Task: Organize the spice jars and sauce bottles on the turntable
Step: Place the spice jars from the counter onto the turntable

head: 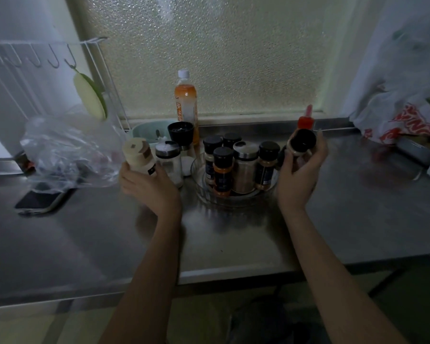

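A clear round turntable (271,188) sits mid-counter and carries several black-lidded spice jars (223,167) plus a silver-lidded glass jar (245,166). My left hand (149,187) grips a cream-lidded white jar (139,157), tilted, just left of the turntable. My right hand (299,172) holds a black-lidded spice jar (302,142), tipped toward me, to the right of the turntable. A glass shaker with a silver lid (168,160) and a black-topped grinder (181,132) stand left of the turntable. Behind them rise an orange bottle (186,105) and a red-capped bottle (306,121).
A crumpled clear plastic bag (67,150) and a phone (39,199) lie at the left of the steel counter (233,244). A white wire rack (45,70) hangs at far left, and a printed plastic bag (402,122) sits at the right. A pale green bowl (147,131) stands behind the jars.
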Demonstrator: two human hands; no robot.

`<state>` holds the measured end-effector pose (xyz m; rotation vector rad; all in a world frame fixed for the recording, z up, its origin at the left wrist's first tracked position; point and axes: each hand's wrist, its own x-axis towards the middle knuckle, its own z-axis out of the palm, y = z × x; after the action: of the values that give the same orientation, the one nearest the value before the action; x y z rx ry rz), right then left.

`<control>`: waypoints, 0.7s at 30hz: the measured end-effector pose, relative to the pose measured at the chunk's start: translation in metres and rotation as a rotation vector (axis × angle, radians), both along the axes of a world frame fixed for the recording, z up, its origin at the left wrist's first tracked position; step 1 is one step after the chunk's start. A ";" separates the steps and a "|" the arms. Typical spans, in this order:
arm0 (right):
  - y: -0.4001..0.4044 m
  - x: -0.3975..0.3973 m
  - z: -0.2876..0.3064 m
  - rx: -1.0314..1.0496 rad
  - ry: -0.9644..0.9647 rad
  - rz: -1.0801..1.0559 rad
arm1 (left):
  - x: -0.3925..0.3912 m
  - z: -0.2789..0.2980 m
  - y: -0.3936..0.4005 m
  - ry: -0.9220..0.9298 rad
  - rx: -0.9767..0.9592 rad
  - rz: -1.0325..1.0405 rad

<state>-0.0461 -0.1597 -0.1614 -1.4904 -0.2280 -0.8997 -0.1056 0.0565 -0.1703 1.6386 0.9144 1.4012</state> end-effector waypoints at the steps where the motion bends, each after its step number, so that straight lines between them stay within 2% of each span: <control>1: 0.001 0.005 0.000 -0.021 0.009 0.026 | -0.003 0.004 -0.003 -0.035 0.047 -0.014; 4: 0.005 0.014 -0.003 -0.053 0.030 0.096 | -0.010 0.011 -0.014 -0.113 0.139 -0.144; 7: 0.003 0.018 -0.012 -0.064 0.106 0.142 | -0.010 0.010 -0.026 -0.111 0.262 -0.325; 14: 0.002 0.017 -0.013 -0.005 0.173 0.313 | 0.011 0.004 -0.032 0.035 0.207 -0.647; 21: 0.005 0.013 -0.015 -0.070 0.205 0.307 | 0.014 -0.004 -0.040 0.157 0.291 -0.866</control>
<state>-0.0335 -0.1548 -0.1763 -1.5492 -0.3300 -0.4942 -0.0913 0.0168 -0.1740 2.0255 0.0119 0.8171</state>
